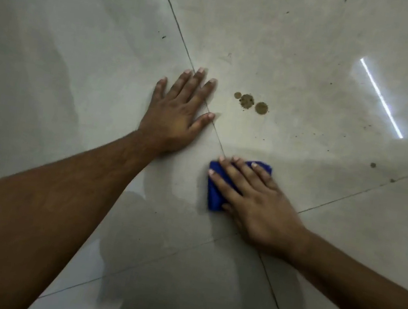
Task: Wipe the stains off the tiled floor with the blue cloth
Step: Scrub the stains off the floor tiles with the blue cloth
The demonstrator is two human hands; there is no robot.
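A folded blue cloth (214,195) lies on the grey tiled floor (304,50) under my right hand (256,203), whose fingers press flat on top of it. Three round brown stains (247,100) sit on the tile a little beyond the cloth, clear of both hands. My left hand (179,114) rests palm down on the floor with fingers spread, just left of the stains and across a grout line. Small dark specks (373,165) dot the tile to the right.
Dark grout lines (175,16) cross the floor diagonally. A bright strip of reflected light (381,98) shows at the right. The tile around the cloth looks damp and glossy. Shadow covers the near part of the floor.
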